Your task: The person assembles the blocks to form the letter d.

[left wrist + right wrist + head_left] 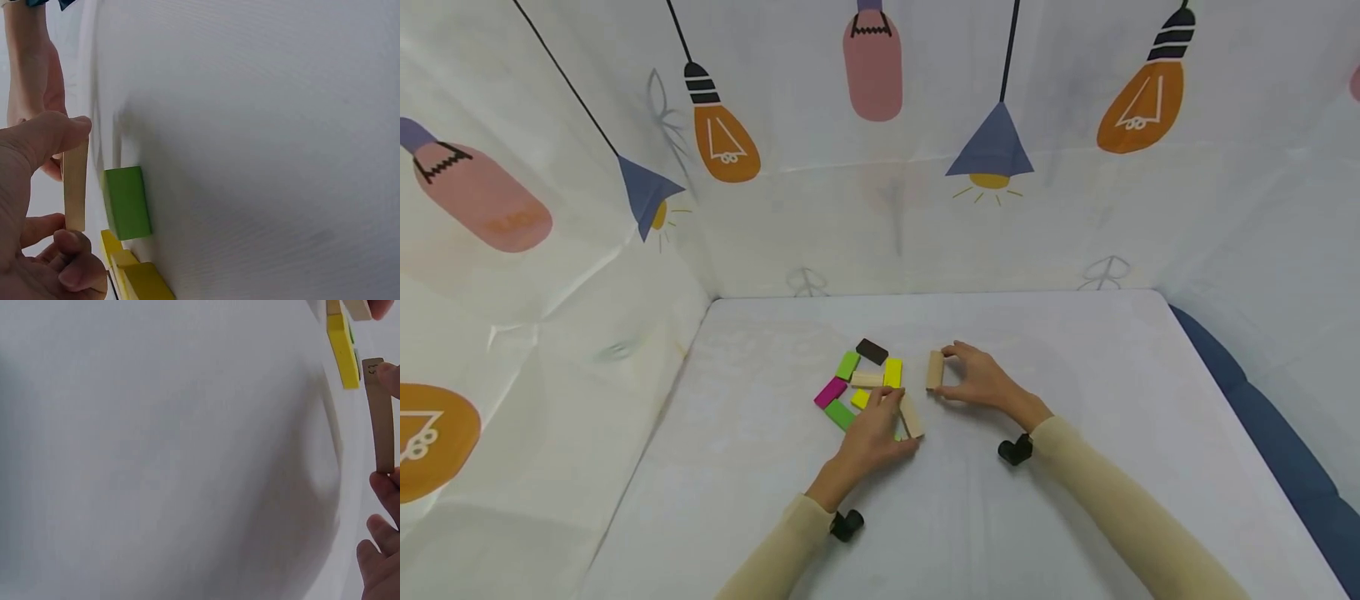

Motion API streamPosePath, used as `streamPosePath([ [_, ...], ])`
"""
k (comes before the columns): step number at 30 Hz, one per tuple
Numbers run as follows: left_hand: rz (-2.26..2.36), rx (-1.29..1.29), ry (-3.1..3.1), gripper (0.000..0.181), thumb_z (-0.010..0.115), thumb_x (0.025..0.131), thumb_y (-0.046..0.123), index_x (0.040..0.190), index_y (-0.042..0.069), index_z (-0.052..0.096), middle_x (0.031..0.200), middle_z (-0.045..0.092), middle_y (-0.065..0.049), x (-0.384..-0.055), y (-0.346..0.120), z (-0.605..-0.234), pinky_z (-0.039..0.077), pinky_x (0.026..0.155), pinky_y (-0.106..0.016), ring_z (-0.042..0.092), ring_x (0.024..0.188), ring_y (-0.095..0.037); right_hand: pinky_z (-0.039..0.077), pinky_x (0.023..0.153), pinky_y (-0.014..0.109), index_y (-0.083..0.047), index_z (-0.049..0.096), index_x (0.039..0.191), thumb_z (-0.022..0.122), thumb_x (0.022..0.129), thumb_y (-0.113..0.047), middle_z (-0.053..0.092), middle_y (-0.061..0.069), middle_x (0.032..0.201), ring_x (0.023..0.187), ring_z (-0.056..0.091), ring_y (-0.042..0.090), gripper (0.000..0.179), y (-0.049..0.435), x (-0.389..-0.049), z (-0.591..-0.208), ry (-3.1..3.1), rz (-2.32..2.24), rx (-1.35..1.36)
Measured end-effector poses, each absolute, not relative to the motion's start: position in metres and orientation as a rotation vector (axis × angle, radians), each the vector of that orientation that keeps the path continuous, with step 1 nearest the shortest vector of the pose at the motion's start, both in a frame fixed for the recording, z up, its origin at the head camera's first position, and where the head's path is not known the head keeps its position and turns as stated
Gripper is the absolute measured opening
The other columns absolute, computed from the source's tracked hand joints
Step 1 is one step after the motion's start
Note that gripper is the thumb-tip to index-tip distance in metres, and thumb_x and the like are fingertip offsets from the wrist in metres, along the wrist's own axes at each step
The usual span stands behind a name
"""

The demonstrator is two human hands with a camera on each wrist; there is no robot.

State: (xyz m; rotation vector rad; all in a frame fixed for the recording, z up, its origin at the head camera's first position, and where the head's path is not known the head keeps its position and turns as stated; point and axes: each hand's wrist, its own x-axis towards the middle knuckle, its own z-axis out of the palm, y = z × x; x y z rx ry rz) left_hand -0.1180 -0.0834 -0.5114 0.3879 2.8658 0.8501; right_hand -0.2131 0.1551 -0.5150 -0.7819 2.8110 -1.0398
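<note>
My left hand [868, 437] pinches a plain wooden block [912, 417] by its ends, thumb at one and fingers at the other; the left wrist view shows this block [75, 187] too. To the right, my right hand [988, 383] grips a second plain wooden block [935, 370] the same way. Small dark marks show near one end of that block [379, 419] in the right wrist view. Beside the left hand lie a yellow block [892, 372], another plain block [867, 380] and a smaller-looking yellow block [861, 399], partly hidden. A green block [128, 203] stands out below the left hand's block.
Around the group's left and far sides lie a dark block [872, 351], a green block [847, 366], a magenta block [831, 392] and another green block [839, 414]. All rest on a white table [760, 367]. A lamp-patterned white curtain [895, 217] hangs behind.
</note>
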Motion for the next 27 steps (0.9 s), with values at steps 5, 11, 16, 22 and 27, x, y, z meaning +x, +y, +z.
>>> streamPosePath([
  [5, 0.857, 0.472, 2.827, 0.083, 0.088, 0.081, 0.037, 0.15, 0.013, 0.049, 0.149, 0.047, -0.013, -0.119, -0.082, -0.507, 0.058, 0.095, -0.038, 0.062, 0.111, -0.024, 0.05, 0.104, 0.057, 0.006, 0.054, 0.141, 0.088, 0.08, -0.03, 0.062, 0.024, 0.134, 0.126, 0.06, 0.042, 0.079, 0.173, -0.21, -0.512, 2.837, -1.058, -0.769],
  [11, 0.866, 0.529, 2.736, 0.08, 0.09, 0.079, 0.037, 0.146, 0.025, 0.048, 0.152, 0.043, -0.01, -0.118, -0.074, -0.5, 0.06, 0.085, -0.031, 0.061, 0.098, -0.02, 0.051, 0.102, 0.059, 0.003, 0.056, 0.14, 0.086, 0.081, -0.031, 0.058, 0.026, 0.138, 0.127, 0.058, 0.044, 0.074, 0.194, -0.207, -0.506, 2.846, -1.026, -0.708],
  [16, 0.881, 0.591, 2.679, 0.082, 0.09, 0.08, 0.034, 0.149, 0.024, 0.047, 0.15, 0.046, -0.008, -0.118, -0.067, -0.502, 0.055, 0.102, -0.038, 0.06, 0.117, -0.022, 0.05, 0.102, 0.06, 0.003, 0.057, 0.14, 0.086, 0.081, -0.031, 0.058, 0.026, 0.138, 0.127, 0.058, 0.044, 0.074, 0.209, -0.206, -0.501, 2.864, -1.026, -0.687],
  [22, 0.93, 0.612, 2.627, 0.081, 0.089, 0.081, 0.032, 0.149, 0.016, 0.047, 0.151, 0.048, -0.007, -0.116, -0.057, -0.506, 0.05, 0.109, -0.038, 0.056, 0.13, -0.021, 0.05, 0.102, 0.061, 0.003, 0.057, 0.14, 0.086, 0.081, -0.031, 0.059, 0.026, 0.138, 0.126, 0.057, 0.045, 0.074, 0.218, -0.207, -0.502, 2.88, -1.04, -0.666],
  [27, 0.937, 0.658, 2.602, 0.08, 0.089, 0.081, 0.031, 0.147, 0.014, 0.049, 0.15, 0.049, -0.008, -0.115, -0.048, -0.513, 0.05, 0.109, -0.035, 0.057, 0.129, -0.02, 0.049, 0.102, 0.062, 0.003, 0.056, 0.14, 0.086, 0.082, -0.031, 0.059, 0.026, 0.138, 0.127, 0.057, 0.046, 0.073, 0.225, -0.207, -0.505, 2.876, -1.055, -0.671],
])
